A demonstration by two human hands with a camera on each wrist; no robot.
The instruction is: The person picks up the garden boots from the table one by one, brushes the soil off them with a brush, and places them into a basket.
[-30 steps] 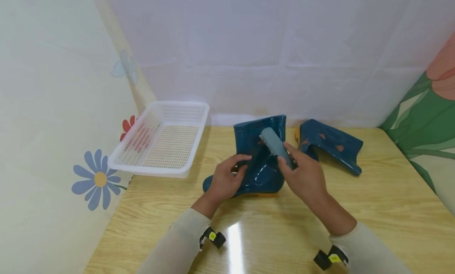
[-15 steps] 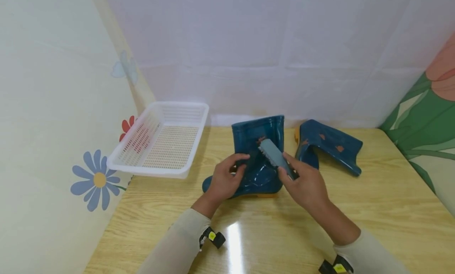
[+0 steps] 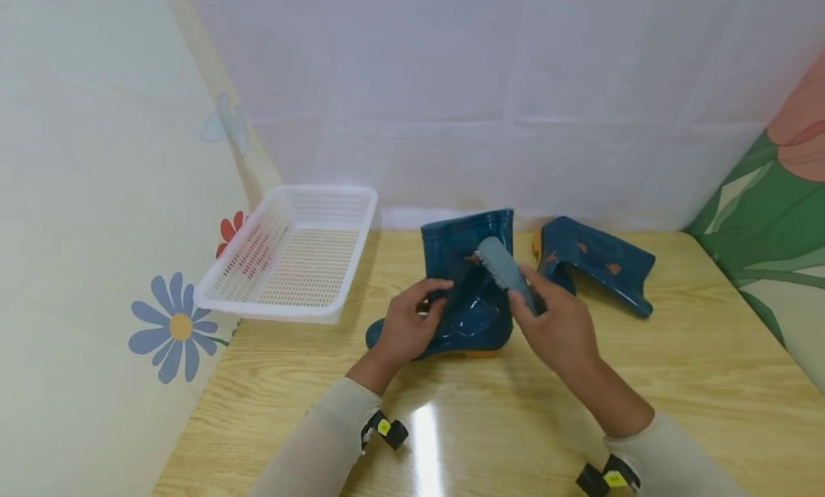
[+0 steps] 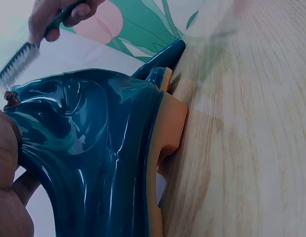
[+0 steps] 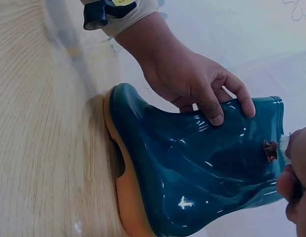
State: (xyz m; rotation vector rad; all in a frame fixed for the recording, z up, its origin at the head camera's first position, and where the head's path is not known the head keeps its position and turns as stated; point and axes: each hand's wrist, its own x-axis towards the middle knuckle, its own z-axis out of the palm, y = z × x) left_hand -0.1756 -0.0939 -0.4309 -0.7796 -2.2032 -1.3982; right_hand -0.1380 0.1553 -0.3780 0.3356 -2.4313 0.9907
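A glossy dark teal rubber boot with an orange sole stands upright, toe pointing left. My left hand grips the front of its shaft between thumb and fingers. In my right hand is a grey-blue scrub brush, held by its handle; white bristles show in the left wrist view. The bristles face a reddish-brown smear high on the shaft's side, with the brush head right beside it. Behind and to the right, a second boot lies on its side with several brown smears.
A white plastic basket with a perforated bottom sits at the back left of the wood-grain table. A pale cloth wall closes off the back. Flower-patterned panels stand at both sides.
The brush in my right hand slid down the shaft across the smear, then came back up and a little right. My left hand keeps its hold on the boot, which shifted slightly left.
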